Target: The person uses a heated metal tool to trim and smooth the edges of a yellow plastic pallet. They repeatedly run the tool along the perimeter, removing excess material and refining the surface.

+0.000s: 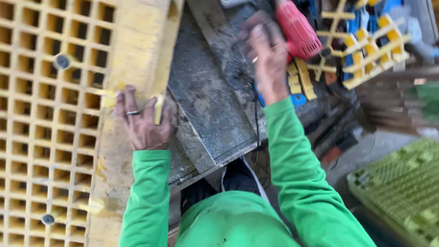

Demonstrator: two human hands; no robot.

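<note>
While our left hand (142,123) presses flat and open on the yellow grating (50,123), holding a cut-off strip (158,109), our right hand (267,55), blurred, reaches toward the red power tool (298,29) beyond it, grip unclear.

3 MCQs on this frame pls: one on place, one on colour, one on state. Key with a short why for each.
1. Where does the left hand rest?
A. on the solid edge of the yellow grating
B. on the green grating
C. on the red power tool

2. What colour are the sleeves?
A. blue
B. green
C. grey

3. How is the right hand placed?
A. flat on the steel table
B. tucked at the waist
C. raised with spread fingers beside the red power tool

Key: A, its fingers lie on the yellow border; B, both arms show bright green; C, it is reaching up next to the tool, too blurred to show contact.
</note>
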